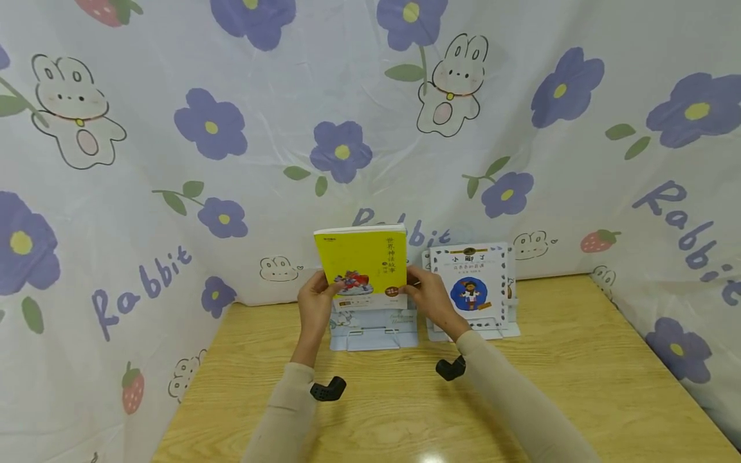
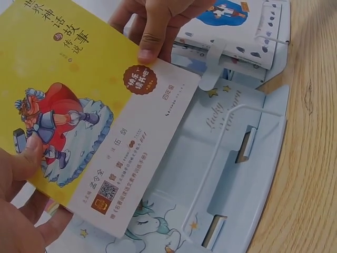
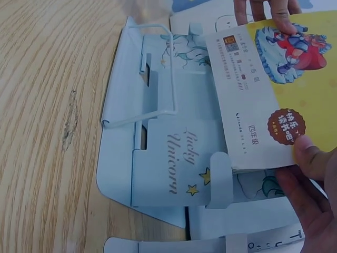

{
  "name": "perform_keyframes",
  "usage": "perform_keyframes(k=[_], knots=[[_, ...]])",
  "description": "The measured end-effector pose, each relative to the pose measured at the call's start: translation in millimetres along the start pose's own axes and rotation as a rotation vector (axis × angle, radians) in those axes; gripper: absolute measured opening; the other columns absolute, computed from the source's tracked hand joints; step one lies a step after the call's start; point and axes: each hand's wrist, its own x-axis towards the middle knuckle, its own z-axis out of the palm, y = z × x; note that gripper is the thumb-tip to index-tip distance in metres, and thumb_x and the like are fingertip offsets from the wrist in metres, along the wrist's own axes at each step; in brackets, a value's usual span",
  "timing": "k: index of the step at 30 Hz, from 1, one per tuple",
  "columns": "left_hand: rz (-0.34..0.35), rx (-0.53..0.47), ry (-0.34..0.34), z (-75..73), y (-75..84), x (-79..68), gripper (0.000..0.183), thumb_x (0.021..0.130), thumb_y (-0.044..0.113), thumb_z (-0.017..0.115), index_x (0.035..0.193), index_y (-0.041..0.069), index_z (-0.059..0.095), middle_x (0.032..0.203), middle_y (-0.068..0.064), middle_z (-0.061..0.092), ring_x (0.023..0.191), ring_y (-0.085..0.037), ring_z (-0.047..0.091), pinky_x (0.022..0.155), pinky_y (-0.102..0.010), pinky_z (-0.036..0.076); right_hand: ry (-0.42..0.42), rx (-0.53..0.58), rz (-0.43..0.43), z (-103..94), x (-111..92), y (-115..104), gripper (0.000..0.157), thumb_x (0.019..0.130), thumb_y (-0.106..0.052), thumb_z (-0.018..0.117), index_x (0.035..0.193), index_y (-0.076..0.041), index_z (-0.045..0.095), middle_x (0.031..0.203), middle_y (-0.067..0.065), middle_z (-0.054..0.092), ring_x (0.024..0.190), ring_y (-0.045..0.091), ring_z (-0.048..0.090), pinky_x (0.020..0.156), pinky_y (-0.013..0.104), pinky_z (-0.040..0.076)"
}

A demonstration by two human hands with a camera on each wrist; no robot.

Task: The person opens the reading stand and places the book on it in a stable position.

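A yellow paperback book [image 1: 361, 260] with a white lower band is held upright between both hands, in front of a pale blue book stand [image 1: 376, 339]. At its left edge my left hand [image 1: 315, 302] pinches it, thumb on the cover and fingers behind. The right hand [image 1: 431, 297] grips the opposite lower corner the same way, as the right wrist view shows with the thumb [image 3: 310, 158] near the brown round badge. Below the book, the stand's wire holder [image 2: 210, 163] and unicorn print are uncovered. The book's bottom edge is above the stand's ledge.
To the right, a second stand [image 1: 512, 331] bears a white book [image 1: 470, 283] with a blue circle on its cover. Both stands are on a wooden table [image 1: 382, 411]. A printed curtain [image 1: 278, 212] hangs behind the table. Small black devices [image 1: 329, 389] are at both wrists.
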Motion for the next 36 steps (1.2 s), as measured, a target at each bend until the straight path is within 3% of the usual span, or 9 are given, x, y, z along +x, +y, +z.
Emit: perform_keyframes(k=[11,16,21,30,36], knots=[[-0.003,-0.016,0.018,0.4,-3.7,-0.1,0.028,0.096,0.007,0.078,0.124,0.006,0.077,0.116,-0.020,0.079,0.093,-0.013,0.073,0.082,-0.018,0.057,0.035,-0.080,-0.066,-1.1,-1,2,0.024,0.100,-0.010,0.074,0.123,-0.013,0.074,0.110,0.006,0.079,0.102,0.022,0.075,0.090,0.042,0.064],[-0.015,-0.033,0.032,1.6,-7.8,-0.5,0.029,0.096,0.009,0.079,0.124,0.006,0.077,0.116,-0.022,0.079,0.094,-0.015,0.073,0.082,-0.018,0.056,0.063,-0.170,-0.058,1.4,-4,3,0.023,0.103,-0.014,0.071,0.126,-0.017,0.071,0.104,0.004,0.078,0.084,0.014,0.071,0.074,0.034,0.061],[-0.015,-0.037,0.021,1.8,-8.7,-0.3,0.030,0.096,0.011,0.079,0.125,0.007,0.078,0.118,-0.021,0.078,0.097,-0.016,0.073,0.083,-0.018,0.055,0.071,-0.168,-0.051,3.3,-5,5,0.022,0.105,-0.014,0.068,0.126,-0.019,0.070,0.101,0.004,0.078,0.071,0.008,0.064,0.064,0.027,0.055],[-0.038,-0.016,0.000,1.8,-11.8,-0.5,0.033,0.097,0.008,0.077,0.130,0.008,0.076,0.124,-0.019,0.078,0.105,-0.020,0.074,0.084,-0.014,0.056,0.040,-0.200,-0.045,6.3,-12,9,0.006,0.105,-0.012,0.069,0.109,-0.016,0.067,0.101,0.005,0.079,0.076,0.011,0.069,0.066,0.027,0.057],[-0.014,-0.039,0.069,4.0,-12.9,1.0,0.030,0.094,0.006,0.080,0.124,0.002,0.077,0.117,-0.023,0.079,0.092,-0.012,0.073,0.079,-0.015,0.056,0.032,-0.175,-0.040,7.3,-10,10,0.018,0.105,-0.017,0.068,0.123,-0.014,0.070,0.102,0.005,0.079,0.082,0.014,0.071,0.072,0.033,0.061]])
